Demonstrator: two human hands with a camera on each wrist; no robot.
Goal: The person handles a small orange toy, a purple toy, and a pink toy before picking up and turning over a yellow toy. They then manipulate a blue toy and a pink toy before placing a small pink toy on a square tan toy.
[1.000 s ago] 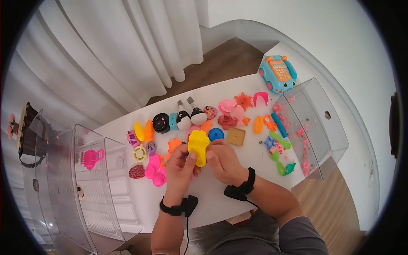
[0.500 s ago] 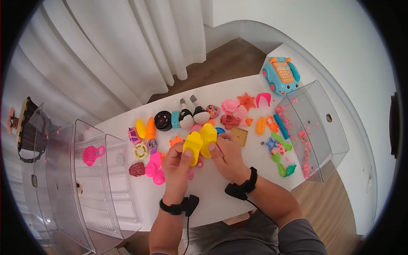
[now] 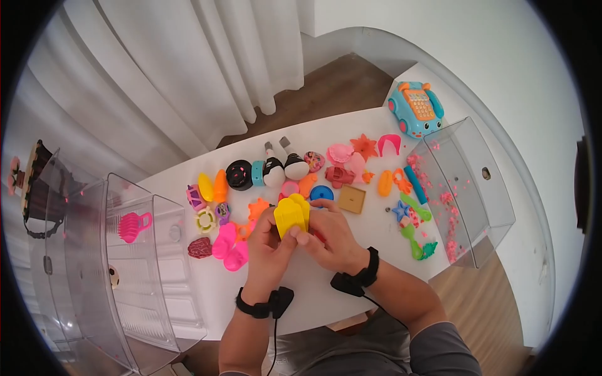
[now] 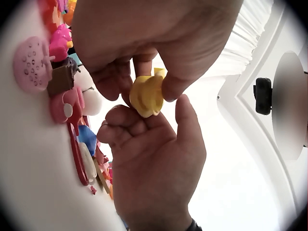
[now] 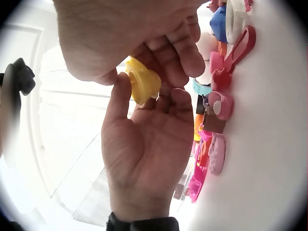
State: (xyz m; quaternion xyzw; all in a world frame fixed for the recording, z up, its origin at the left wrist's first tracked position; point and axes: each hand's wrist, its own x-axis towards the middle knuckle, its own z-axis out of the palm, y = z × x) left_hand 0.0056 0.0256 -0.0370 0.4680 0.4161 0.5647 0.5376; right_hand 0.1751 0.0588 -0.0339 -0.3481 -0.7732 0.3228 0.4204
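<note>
In the head view, two yellow plastic toy pieces, rounded and slipper-like, are stacked together above the white table. My left hand pinches them from the left, thumb laid over their lower end. From the other side my right hand grips them too, its thumb close to the left one. Seen edge-on in the left wrist view, the yellow pieces sit between the fingertips of both hands. Behind the hands lie a blue round toy and a square tan tray.
Scattered toys cover the table, among them pink molds on the left and a green spoon on the right. Clear plastic bins stand at the left and the right. A blue toy telephone sits at the far right.
The yellow pieces were one stack a second ago, then spread apart with one in each hand. Now they overlap again, and both hands have come closer together.
</note>
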